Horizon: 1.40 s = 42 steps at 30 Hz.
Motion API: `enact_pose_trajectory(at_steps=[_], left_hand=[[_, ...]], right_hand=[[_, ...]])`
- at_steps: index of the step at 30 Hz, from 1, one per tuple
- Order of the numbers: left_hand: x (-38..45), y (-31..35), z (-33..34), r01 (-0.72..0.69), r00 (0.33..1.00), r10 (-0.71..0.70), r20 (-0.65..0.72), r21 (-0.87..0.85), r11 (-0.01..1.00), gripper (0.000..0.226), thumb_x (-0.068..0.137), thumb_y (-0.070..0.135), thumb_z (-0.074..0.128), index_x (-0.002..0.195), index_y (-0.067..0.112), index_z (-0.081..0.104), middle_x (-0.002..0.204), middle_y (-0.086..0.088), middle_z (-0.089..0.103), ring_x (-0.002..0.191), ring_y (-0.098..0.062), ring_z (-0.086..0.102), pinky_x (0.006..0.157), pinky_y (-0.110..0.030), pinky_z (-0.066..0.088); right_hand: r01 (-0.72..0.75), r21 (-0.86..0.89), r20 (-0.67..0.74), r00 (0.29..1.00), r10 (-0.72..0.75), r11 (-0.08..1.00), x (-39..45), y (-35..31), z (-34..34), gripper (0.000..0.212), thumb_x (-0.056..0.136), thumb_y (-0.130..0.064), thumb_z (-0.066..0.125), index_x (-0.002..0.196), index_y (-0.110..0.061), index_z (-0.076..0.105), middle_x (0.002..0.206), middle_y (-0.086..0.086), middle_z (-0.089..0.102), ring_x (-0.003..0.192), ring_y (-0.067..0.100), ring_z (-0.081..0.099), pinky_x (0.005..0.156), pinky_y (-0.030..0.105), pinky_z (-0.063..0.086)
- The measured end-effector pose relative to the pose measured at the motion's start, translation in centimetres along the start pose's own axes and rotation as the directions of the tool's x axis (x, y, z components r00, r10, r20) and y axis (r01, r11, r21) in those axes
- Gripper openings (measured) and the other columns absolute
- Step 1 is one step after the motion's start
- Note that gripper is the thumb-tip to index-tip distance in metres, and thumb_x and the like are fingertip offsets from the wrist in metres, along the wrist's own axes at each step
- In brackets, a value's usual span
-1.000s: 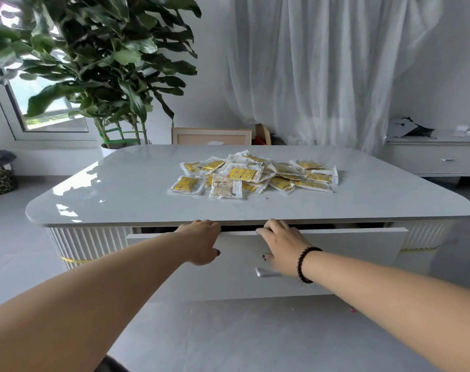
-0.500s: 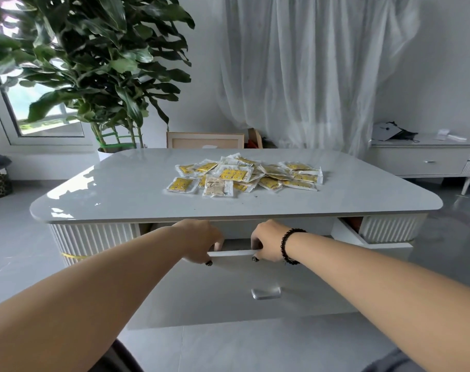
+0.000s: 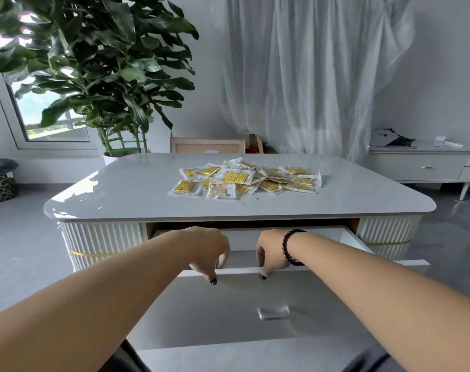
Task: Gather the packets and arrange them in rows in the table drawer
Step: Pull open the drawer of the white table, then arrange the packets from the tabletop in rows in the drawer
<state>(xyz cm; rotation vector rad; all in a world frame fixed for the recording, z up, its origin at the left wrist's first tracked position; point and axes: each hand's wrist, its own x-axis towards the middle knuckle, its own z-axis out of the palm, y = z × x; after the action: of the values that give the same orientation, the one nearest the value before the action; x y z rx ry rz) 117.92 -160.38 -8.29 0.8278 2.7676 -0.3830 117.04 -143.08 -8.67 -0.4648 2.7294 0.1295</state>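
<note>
While both hands gripped the drawer [image 3: 228,304] front's top edge, left hand [image 3: 211,249] and right hand [image 3: 271,251] curled shut over it, drawer partly out, packets [image 3: 248,178] heaped on the table [image 3: 121,189].

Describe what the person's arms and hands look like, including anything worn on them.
Both forearms are bare, with no sleeves or gloves in view. The right hand has a bracelet of dark round beads at its wrist. The left hand wears nothing visible. The fingernails showing on both hands are painted dark.

Home living room (potted plant [image 3: 94,63], sheer curtain [image 3: 309,76])
</note>
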Motion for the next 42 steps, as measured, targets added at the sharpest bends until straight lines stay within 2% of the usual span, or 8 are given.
enact_pose_trajectory(at_steps=[5,9,16,23,28,31,37,42], left_hand=[[0.7,-1.7,-0.5,0.018,0.998,-0.003,0.064,-0.236,0.972,0.048,0.075,0.052,0.074,0.113,0.026,0.062,0.087,0.016,0.06,0.091,-0.01,0.055,0.078,-0.026,0.041],[2.2,-4.3,-1.6,0.077,0.996,-0.084,-0.016,-0.27,0.96,0.043,0.084,0.051,0.064,0.116,0.023,0.061,0.104,0.004,0.068,0.098,-0.013,0.058,0.081,-0.027,0.042],[8.3,-8.2,-1.8,0.263,0.888,-0.339,-0.311,-0.262,0.929,0.033,0.092,0.039,0.053,0.122,0.028,0.055,0.119,0.006,0.061,0.105,-0.021,0.059,0.08,-0.031,0.051],[16.1,-10.3,0.7,0.234,0.796,-0.441,-0.414,-0.461,0.856,0.057,0.088,0.042,0.057,0.137,0.017,0.041,0.144,-0.004,0.036,0.131,-0.026,0.037,0.103,-0.036,0.038],[19.7,-12.4,1.4,0.208,0.752,-0.519,-0.407,-0.6,0.772,0.069,0.086,0.052,0.056,0.143,0.019,0.034,0.15,-0.002,0.033,0.135,-0.025,0.037,0.108,-0.034,0.033],[20.8,-12.9,1.1,0.29,0.748,-0.534,-0.394,-0.529,0.797,0.068,0.089,0.055,0.046,0.147,0.024,0.029,0.146,-0.002,0.04,0.131,-0.026,0.043,0.101,-0.035,0.039],[20.9,-12.7,0.8,0.311,0.672,-0.55,-0.496,-0.485,0.818,0.04,0.093,0.023,0.043,0.133,0.021,0.048,0.126,-0.008,0.058,0.112,-0.032,0.056,0.081,-0.035,0.046],[19.6,-13.0,1.0,0.137,0.606,-0.625,-0.492,-0.709,0.691,0.014,0.096,0.023,0.046,0.103,0.015,0.055,0.093,-0.011,0.062,0.09,-0.032,0.057,0.065,-0.031,0.037]], right_hand=[[-0.022,0.143,0.189,0.982,-0.005,0.99,0.4,0.1,-0.7,0.037,0.078,-0.03,0.077,0.109,-0.013,0.068,0.082,0.0,0.064,0.073,0.012,0.061,0.08,0.028,0.055],[-0.05,0.316,0.25,0.968,-0.033,0.947,1.8,0.7,-2.1,0.038,0.08,-0.028,0.074,0.114,-0.013,0.065,0.088,-0.001,0.068,0.083,0.015,0.067,0.082,0.031,0.055],[0.046,0.426,-0.28,0.956,0.084,0.903,7.8,1.9,-5.6,0.017,0.086,-0.018,0.061,0.099,-0.015,0.072,0.086,-0.002,0.069,0.09,0.019,0.067,0.071,0.024,0.051],[0.052,0.625,-0.509,0.783,0.357,0.779,16.7,4.6,-4.6,0.019,0.082,-0.01,0.054,0.085,-0.012,0.073,0.097,0.002,0.071,0.091,0.021,0.064,0.075,0.025,0.052],[0.129,0.733,-0.607,0.566,0.557,0.667,21.4,6.5,-4.9,0.007,0.087,-0.013,0.054,0.089,-0.018,0.058,0.105,0.002,0.062,0.09,0.018,0.057,0.075,0.031,0.052],[0.023,0.545,-0.739,0.486,0.467,0.838,23.7,7.4,-4.9,0.031,0.088,-0.026,0.057,0.117,-0.018,0.052,0.126,0.006,0.043,0.115,0.024,0.043,0.091,0.035,0.044],[0.06,0.188,-0.657,0.75,0.08,0.98,26.7,7.8,-5.3,0.048,0.098,-0.042,0.037,0.145,-0.039,0.03,0.158,-0.004,0.015,0.143,0.024,0.016,0.115,0.043,0.019],[0.108,0.342,-0.762,0.613,0.208,0.934,25.9,7.7,-4.9,0.032,0.097,-0.032,0.046,0.126,-0.025,0.057,0.135,0.0,0.049,0.119,0.025,0.049,0.099,0.036,0.042]])
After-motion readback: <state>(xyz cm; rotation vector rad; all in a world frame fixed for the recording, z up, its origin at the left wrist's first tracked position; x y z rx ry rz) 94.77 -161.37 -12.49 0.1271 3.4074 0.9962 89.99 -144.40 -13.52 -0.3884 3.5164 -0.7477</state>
